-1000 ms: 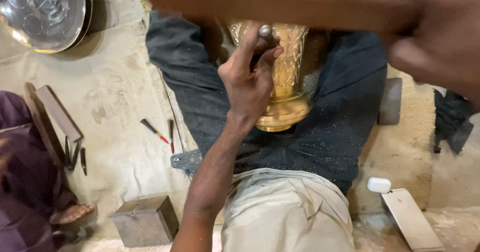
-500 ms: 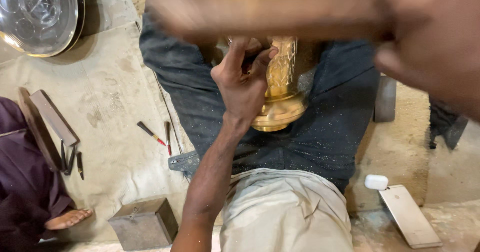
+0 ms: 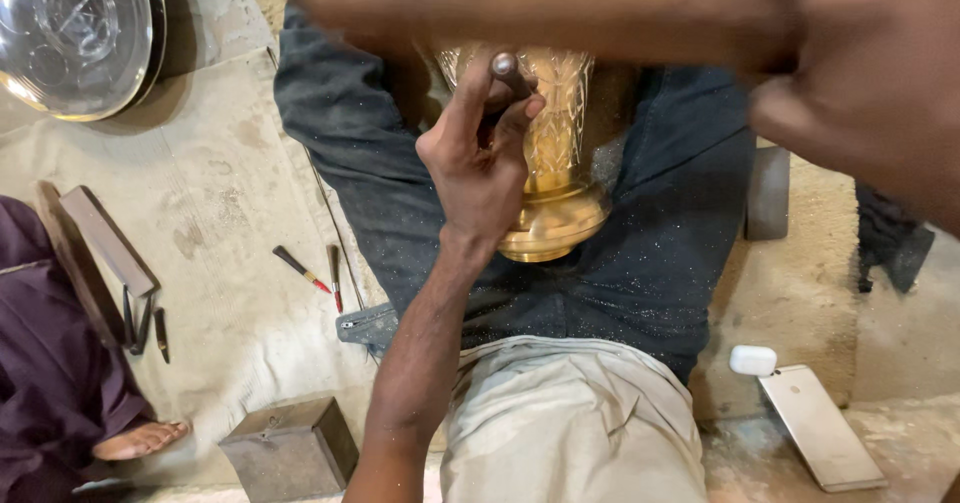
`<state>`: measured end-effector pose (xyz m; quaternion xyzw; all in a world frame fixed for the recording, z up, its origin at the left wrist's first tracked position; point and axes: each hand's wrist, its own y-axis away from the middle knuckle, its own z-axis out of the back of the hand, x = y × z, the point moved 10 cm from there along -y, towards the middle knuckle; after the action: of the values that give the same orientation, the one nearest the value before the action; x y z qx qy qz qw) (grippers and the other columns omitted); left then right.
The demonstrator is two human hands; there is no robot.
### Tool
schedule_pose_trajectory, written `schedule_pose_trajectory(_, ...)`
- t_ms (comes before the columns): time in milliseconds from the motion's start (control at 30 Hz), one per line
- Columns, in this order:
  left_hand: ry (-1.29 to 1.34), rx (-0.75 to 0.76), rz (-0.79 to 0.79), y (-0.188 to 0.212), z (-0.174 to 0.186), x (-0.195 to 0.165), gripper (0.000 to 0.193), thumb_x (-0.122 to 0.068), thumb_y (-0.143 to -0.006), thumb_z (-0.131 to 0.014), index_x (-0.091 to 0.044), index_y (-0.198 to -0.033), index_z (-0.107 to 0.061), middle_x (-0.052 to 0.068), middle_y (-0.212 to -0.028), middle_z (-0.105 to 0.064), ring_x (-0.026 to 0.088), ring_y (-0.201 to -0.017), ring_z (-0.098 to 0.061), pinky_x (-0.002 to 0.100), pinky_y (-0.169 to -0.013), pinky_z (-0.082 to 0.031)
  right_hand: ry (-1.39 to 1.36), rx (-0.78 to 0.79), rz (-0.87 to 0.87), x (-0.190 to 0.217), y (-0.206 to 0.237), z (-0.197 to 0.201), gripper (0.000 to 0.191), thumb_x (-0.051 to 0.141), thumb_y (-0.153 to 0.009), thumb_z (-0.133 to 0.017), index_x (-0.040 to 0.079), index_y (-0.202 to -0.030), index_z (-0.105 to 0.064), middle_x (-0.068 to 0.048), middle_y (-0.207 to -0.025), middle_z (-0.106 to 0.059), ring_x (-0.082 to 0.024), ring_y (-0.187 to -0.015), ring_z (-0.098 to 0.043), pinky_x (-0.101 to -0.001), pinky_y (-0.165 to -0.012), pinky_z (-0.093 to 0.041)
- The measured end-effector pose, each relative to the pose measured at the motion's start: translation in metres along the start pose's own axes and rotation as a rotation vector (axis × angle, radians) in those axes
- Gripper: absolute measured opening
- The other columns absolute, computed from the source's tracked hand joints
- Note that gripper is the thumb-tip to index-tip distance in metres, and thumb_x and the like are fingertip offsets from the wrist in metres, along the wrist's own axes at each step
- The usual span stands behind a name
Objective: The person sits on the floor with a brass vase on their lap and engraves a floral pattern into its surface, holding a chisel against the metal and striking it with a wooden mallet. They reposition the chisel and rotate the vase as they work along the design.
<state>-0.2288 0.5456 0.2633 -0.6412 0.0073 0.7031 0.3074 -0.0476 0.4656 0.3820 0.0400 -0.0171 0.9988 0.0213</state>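
An engraved brass vase lies on its side in my lap, between my legs in dark jeans. My left hand is shut on a thin metal punch, whose tip presses against the vase's patterned side. My right hand is blurred at the top right, close to the camera. It grips a brown wooden handle that stretches across the top of the view and hides the vase's upper part.
A round steel plate leans at the top left. Small tools and a wooden block lie on the cloth-covered floor. A metal box, a phone and a white case sit nearby. Another person's foot shows at the left.
My right hand with the wooden handle has swung in a blur across the top and now looms larger at the right. My left hand keeps the punch on the vase.
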Motion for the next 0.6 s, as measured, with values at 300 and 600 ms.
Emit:
schedule_pose_trajectory(300, -0.034, -0.024, -0.003, -0.001, 0.004, -0.004, 0.048, 0.002, -0.099, -0.08, -0.013, -0.14, -0.061, 0.006, -0.099, -0.078, 0.012, -0.092, -0.079, 0.025, -0.08, -0.068, -0.017, -0.004, -0.039, -0.008, 0.005, -0.009, 0.037, -0.006, -0.083, -0.074, -0.004, -0.119, -0.071, -0.022, -0.076, -0.071, -0.027, -0.06, -0.071, -0.0369, -0.054, -0.06)
schedule_pose_trajectory(600, -0.057, -0.011, -0.019, -0.006, 0.005, -0.01, 0.036, 0.0, -0.097, -0.081, -0.008, -0.127, -0.064, 0.007, -0.1, -0.077, 0.012, -0.087, -0.078, 0.025, -0.075, -0.066, -0.061, 0.003, -0.044, -0.002, 0.011, 0.002, 0.039, -0.004, -0.079, -0.076, 0.0, -0.117, -0.068, -0.019, -0.084, -0.07, -0.027, -0.07, -0.071, -0.0388, -0.063, -0.058)
